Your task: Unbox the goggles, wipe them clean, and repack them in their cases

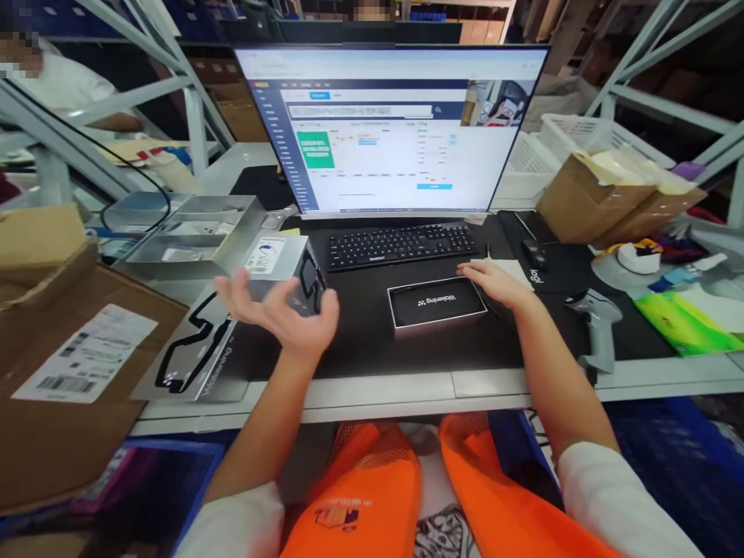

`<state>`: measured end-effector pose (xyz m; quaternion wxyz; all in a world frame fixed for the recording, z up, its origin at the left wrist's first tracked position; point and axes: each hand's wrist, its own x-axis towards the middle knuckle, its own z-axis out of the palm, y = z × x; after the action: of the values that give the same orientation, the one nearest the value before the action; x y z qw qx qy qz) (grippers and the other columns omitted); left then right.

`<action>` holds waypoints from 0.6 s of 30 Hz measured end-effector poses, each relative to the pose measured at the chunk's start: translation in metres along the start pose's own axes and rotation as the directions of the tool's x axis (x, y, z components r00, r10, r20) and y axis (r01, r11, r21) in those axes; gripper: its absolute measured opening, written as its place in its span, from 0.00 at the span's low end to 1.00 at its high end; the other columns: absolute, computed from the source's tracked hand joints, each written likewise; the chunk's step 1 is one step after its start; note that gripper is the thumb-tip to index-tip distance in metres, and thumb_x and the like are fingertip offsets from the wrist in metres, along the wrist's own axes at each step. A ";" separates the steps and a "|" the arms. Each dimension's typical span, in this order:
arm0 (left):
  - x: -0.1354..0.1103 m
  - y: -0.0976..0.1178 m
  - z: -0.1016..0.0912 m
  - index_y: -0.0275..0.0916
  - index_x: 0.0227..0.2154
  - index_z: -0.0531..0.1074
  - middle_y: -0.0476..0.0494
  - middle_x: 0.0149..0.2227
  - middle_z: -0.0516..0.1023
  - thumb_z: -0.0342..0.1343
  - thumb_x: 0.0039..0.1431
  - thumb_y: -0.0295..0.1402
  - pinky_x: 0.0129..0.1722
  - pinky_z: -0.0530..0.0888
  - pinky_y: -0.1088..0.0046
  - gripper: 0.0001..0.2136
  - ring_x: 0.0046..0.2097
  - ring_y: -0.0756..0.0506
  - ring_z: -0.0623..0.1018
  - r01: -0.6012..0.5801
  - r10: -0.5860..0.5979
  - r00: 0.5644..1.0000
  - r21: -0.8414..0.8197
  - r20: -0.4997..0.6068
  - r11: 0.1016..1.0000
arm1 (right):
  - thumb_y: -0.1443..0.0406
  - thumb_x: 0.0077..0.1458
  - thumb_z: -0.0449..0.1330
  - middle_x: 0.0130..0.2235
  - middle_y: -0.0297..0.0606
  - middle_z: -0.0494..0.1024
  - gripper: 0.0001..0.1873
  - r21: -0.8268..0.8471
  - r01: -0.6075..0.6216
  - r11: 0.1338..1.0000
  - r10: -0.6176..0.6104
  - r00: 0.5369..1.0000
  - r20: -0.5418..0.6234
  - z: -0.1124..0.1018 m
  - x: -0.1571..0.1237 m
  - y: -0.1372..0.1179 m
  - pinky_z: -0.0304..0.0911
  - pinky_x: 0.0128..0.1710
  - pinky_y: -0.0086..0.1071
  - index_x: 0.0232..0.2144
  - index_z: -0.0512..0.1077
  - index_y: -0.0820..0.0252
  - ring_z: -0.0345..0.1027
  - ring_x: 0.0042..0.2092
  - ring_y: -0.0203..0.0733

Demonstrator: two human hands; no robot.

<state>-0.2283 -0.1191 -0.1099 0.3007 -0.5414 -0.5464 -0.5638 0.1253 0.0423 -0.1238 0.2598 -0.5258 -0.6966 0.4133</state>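
Black mat [360,349] across grey workbench [494,384], running past keyboard [401,246] toward front edge [360,413], small open box [437,304] mid-mat, left hand [287,314] spread empty before silver carton [294,260], right hand [497,284] outstretched, unclenched by box's right corner

head view | head-worn | faces forward and down | close over desk [377,401], monitor [377,159] ahead
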 end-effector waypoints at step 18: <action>-0.010 0.130 0.150 0.41 0.33 0.77 0.33 0.60 0.69 0.64 0.56 0.40 0.69 0.55 0.41 0.08 0.70 0.27 0.60 0.073 0.653 0.362 -0.718 0.665 0.692 | 0.57 0.52 0.61 0.35 0.37 0.80 0.13 0.400 -0.010 0.916 -0.009 0.999 0.045 0.019 0.005 0.039 0.67 0.40 0.35 0.34 0.77 0.60 0.70 0.37 0.43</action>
<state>-0.0623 -0.0094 -0.1092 -0.1402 -0.9142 -0.2728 -0.2650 0.1287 0.0455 -0.1675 0.3456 -0.4520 -0.6030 0.5592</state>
